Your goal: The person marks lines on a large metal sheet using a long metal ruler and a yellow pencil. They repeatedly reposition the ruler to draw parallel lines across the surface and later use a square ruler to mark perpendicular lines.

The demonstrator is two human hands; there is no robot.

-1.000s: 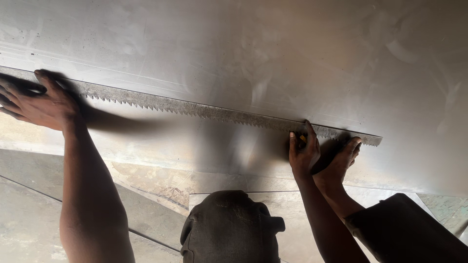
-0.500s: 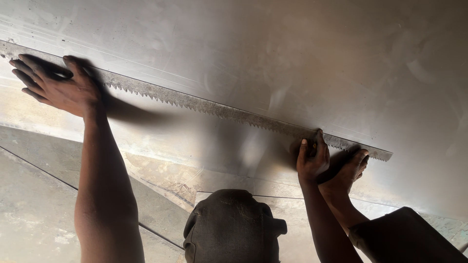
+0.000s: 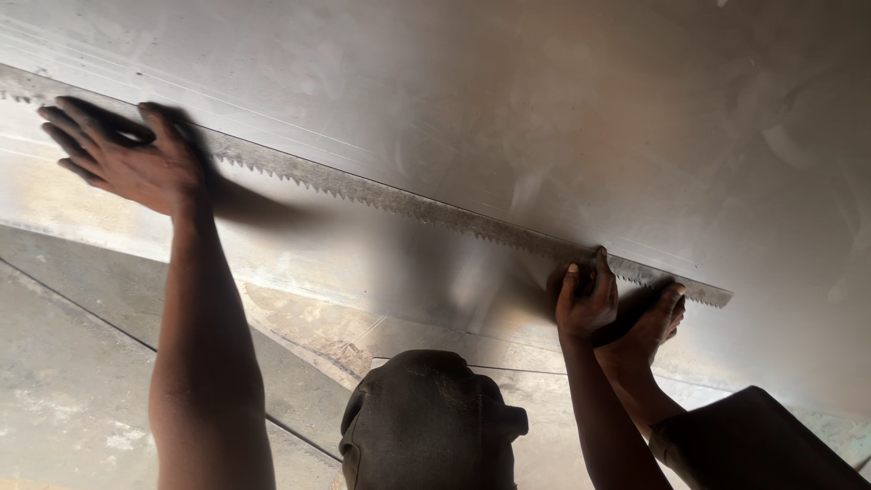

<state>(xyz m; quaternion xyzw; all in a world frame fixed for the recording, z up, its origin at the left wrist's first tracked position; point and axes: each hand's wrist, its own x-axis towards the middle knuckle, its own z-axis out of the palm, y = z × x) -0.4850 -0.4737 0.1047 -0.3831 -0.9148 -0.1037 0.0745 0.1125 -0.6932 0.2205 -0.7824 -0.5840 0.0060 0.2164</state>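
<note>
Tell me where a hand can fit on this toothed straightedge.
Free: the long middle stretch of the toothed straightedge between the left hand and right hand, and the smooth surface above it. Crowded: the right end, where the right hand and a second hand sit together.

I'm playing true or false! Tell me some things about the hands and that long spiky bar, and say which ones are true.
1. The left hand lies with spread fingers on the toothed bar. True.
2. The right hand curls around the bar near its other end. True.
3. Both edges of the bar are smooth. False: one edge has a row of teeth.
4. Only two hands are in view. False: a third hand, with a dark sleeve, is right beside the right hand.
</note>
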